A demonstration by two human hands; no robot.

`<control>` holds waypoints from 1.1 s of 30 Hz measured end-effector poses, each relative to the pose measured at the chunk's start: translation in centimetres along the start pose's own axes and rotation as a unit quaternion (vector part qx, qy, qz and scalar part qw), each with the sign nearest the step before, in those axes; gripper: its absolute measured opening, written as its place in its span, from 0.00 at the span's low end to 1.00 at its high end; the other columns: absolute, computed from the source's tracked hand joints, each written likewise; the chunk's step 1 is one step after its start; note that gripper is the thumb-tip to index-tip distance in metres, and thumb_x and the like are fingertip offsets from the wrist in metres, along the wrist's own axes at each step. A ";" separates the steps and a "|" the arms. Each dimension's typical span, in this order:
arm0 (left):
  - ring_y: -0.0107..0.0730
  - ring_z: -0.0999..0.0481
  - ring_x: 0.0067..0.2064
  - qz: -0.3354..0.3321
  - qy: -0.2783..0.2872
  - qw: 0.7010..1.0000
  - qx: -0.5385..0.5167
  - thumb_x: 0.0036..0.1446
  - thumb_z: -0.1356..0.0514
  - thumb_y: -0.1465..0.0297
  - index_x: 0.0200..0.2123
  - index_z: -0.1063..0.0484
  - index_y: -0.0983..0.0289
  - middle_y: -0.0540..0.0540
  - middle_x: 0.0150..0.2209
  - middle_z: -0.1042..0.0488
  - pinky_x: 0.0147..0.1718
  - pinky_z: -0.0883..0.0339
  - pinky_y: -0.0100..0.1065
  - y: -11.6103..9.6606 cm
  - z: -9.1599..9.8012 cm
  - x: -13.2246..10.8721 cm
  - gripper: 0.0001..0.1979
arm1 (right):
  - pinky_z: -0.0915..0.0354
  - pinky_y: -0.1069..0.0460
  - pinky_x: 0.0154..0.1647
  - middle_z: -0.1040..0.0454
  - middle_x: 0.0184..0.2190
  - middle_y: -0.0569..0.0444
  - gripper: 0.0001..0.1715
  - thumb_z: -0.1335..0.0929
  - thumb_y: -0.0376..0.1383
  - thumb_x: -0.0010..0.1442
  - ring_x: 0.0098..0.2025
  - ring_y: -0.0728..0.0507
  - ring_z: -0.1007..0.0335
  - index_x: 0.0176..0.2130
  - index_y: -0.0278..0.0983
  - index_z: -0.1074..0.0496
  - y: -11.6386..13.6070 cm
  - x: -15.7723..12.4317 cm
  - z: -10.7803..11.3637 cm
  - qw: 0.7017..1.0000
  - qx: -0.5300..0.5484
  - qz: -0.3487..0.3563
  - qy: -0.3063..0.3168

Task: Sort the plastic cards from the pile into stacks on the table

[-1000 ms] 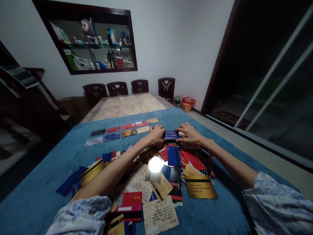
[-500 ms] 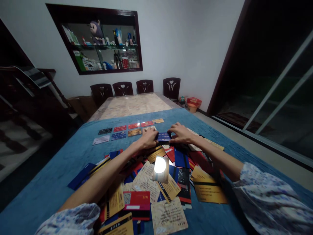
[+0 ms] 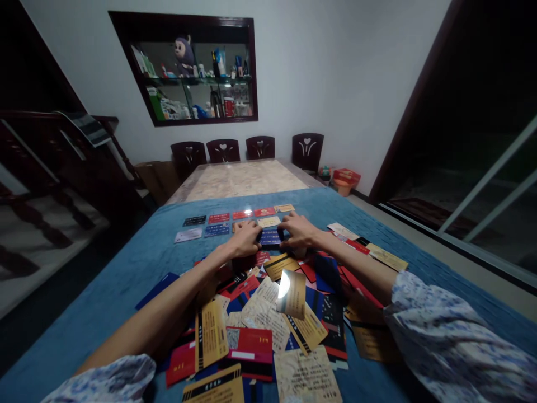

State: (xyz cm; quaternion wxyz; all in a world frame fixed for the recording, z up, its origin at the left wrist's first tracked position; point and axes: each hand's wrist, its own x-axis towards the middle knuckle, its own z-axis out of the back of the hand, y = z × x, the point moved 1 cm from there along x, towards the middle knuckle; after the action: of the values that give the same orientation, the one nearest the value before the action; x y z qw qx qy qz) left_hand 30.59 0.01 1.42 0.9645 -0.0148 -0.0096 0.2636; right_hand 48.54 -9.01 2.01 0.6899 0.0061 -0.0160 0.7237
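Both my hands reach out over a blue cloth (image 3: pixel 126 280) strewn with cards. My left hand (image 3: pixel 245 239) and my right hand (image 3: pixel 298 232) pinch the two short ends of a dark blue card (image 3: pixel 271 238), fingers curled onto it. It lies flat at the far edge of a loose pile of cards (image 3: pixel 268 313) in red, gold, blue, black and beige. Just beyond the hands, two neat rows of cards (image 3: pixel 235 221) are laid out side by side. One gold card (image 3: pixel 292 291) in the pile glares with reflected light.
Past the cloth the bare marble table top (image 3: pixel 239 179) runs to several dark chairs (image 3: pixel 260 148). A wall cabinet (image 3: pixel 197 73) holds bottles and a plush toy. A stair rail is at left, glass doors at right, and a red container (image 3: pixel 346 180) on the floor.
Both hands, still on the dark blue card, have slid it leftward and a little farther away, nearer the laid-out rows. The camera has turned, shifting the scene right.
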 end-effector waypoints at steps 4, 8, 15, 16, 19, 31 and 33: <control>0.52 0.36 0.60 0.010 -0.014 1.000 -0.005 0.53 0.39 0.70 0.53 0.31 0.59 0.62 0.58 0.32 0.56 0.44 0.53 1.8 -0.3 -0.7 0.22 | 0.37 0.41 0.49 0.28 0.53 0.40 0.29 0.27 0.48 0.54 0.57 0.29 0.40 0.53 0.39 0.24 1.3 1.1 0.1 1.000 0.004 0.016 0.002; 0.55 0.36 0.59 0.030 -0.011 0.999 0.002 0.53 0.40 0.71 0.55 0.32 0.58 0.61 0.57 0.32 0.54 0.43 0.54 3.5 -0.2 -1.5 0.24 | 0.37 0.40 0.51 0.28 0.54 0.40 0.28 0.27 0.47 0.55 0.58 0.28 0.42 0.52 0.39 0.24 2.9 2.4 0.4 1.000 0.004 0.025 0.006; 0.53 0.37 0.60 0.064 -0.003 0.998 0.023 0.54 0.40 0.71 0.54 0.32 0.57 0.61 0.57 0.32 0.56 0.44 0.54 6.0 0.6 -3.1 0.23 | 0.38 0.40 0.53 0.29 0.56 0.40 0.31 0.28 0.49 0.56 0.60 0.29 0.42 0.56 0.39 0.26 5.5 5.0 0.7 0.999 -0.008 0.040 0.005; 0.52 0.37 0.60 0.069 -0.002 0.997 0.025 0.54 0.40 0.71 0.55 0.32 0.57 0.61 0.57 0.32 0.56 0.45 0.54 6.3 0.7 -3.3 0.23 | 0.38 0.40 0.53 0.29 0.56 0.39 0.31 0.28 0.49 0.57 0.60 0.29 0.41 0.56 0.38 0.26 5.8 5.3 0.8 0.999 -0.009 0.044 0.007; 0.54 0.37 0.60 0.084 -0.001 0.996 0.030 0.53 0.40 0.70 0.54 0.31 0.57 0.61 0.57 0.31 0.55 0.44 0.54 7.4 0.6 -3.7 0.23 | 0.37 0.39 0.53 0.29 0.56 0.38 0.30 0.28 0.47 0.57 0.59 0.28 0.41 0.55 0.37 0.25 6.6 6.3 0.9 0.998 -0.011 0.054 0.011; 0.56 0.36 0.58 0.121 -0.010 0.991 0.046 0.52 0.40 0.69 0.53 0.28 0.57 0.61 0.56 0.30 0.53 0.43 0.53 12.6 0.9 -4.0 0.23 | 0.37 0.40 0.51 0.31 0.59 0.40 0.30 0.29 0.48 0.58 0.60 0.28 0.42 0.56 0.39 0.27 9.3 11.2 0.8 0.998 -0.012 0.056 0.018; 0.56 0.36 0.57 0.126 -0.008 0.991 0.050 0.51 0.40 0.69 0.53 0.28 0.57 0.61 0.56 0.30 0.53 0.42 0.53 13.1 1.0 -3.9 0.23 | 0.37 0.40 0.51 0.31 0.59 0.40 0.29 0.29 0.48 0.58 0.60 0.28 0.42 0.56 0.39 0.27 9.6 12.0 0.6 0.998 -0.009 0.055 0.025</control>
State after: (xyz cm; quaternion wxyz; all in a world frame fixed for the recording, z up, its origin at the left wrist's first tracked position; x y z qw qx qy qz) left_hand 20.52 9.30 1.91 0.9229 0.0346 -0.0017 0.3835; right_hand 38.42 2.48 2.84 0.6495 -0.0190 -0.0059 0.7601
